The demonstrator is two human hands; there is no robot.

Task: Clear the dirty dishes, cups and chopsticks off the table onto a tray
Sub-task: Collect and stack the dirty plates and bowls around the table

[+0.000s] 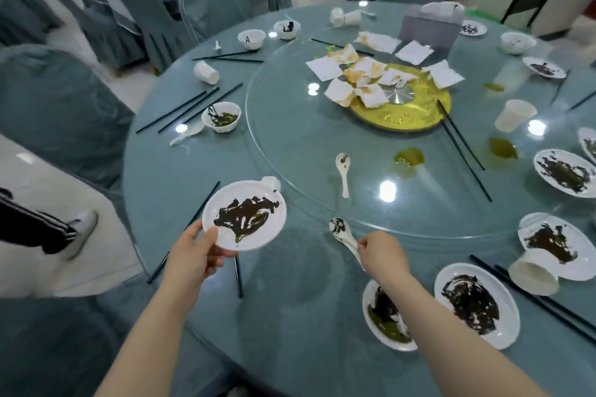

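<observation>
Plate (pixel 244 215) smeared with dark sauce, held by its near rim in left hand (pixel 193 256) above tabletop (pixel 290 284) | right hand (pixel 382 255) pinches spoon (pixel 343 235) handle, right of plate | both look light, stiff, greasy, breakable.

On the counter (pixel 290 284) the turntable (pixel 290 138) sits in the middle, with napkins (pixel 364 74) on it. The plate (pixel 244 215) is at the near left, in the left hand (pixel 193 255); the spoon (pixel 343 234) lies right of it — at the right hand (pixel 382 255). Two more plates (pixel 477 304) lie at the near right, with a cup (pixel 533 272) behind them, probably tipped over.
</observation>
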